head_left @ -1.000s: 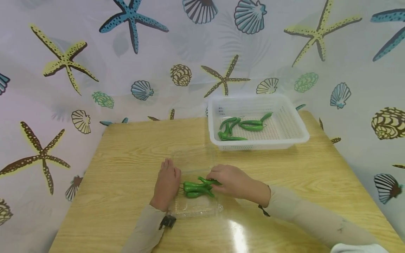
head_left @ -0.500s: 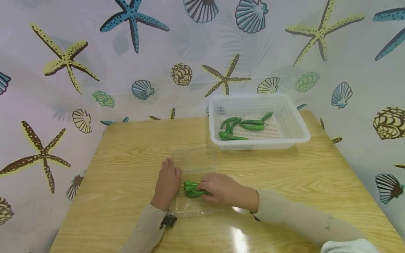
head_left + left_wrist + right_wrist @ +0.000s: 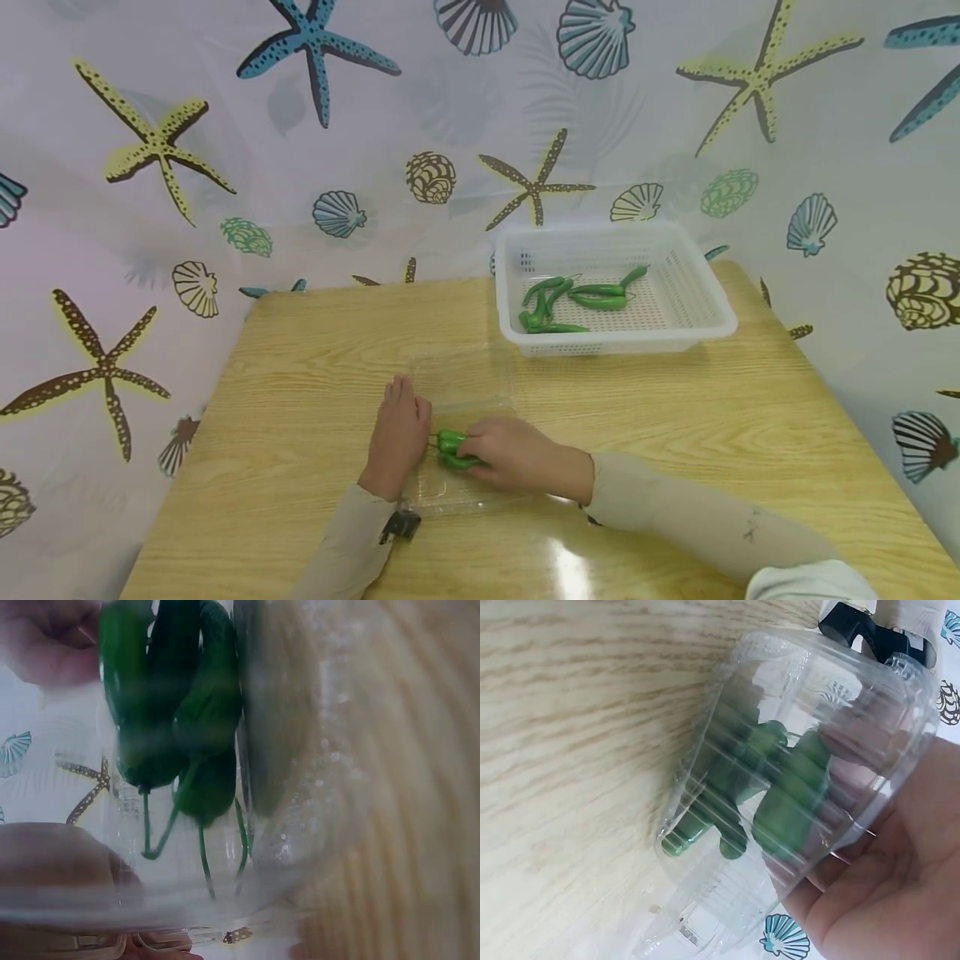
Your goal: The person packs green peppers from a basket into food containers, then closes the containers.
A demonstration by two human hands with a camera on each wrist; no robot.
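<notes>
A clear plastic clamshell box [image 3: 442, 493] lies on the table with its lid [image 3: 461, 377] folded back, away from the person. Several green chili peppers [image 3: 450, 442] are bunched inside, their thin stems [image 3: 206, 862] pointing left. From the right, my right hand [image 3: 513, 454] reaches into the box, fingers curled over the peppers' right ends and hiding them. My left hand [image 3: 397, 437] rests along the box's left wall, fingers extended. Through the clear wall in the right wrist view, the peppers [image 3: 795, 799] lie close to the right hand's fingers.
A white perforated basket [image 3: 615, 337] at the back right holds several more green peppers [image 3: 597, 302]. Under everything is a wood-grain table [image 3: 315, 333], with a shell-and-starfish curtain [image 3: 465, 100] hanging behind it and at its sides.
My right hand has moved left and slightly toward the person, over the peppers, covering their right ends. The pepper it held before is now hidden. My left hand stays at the box's left side.
</notes>
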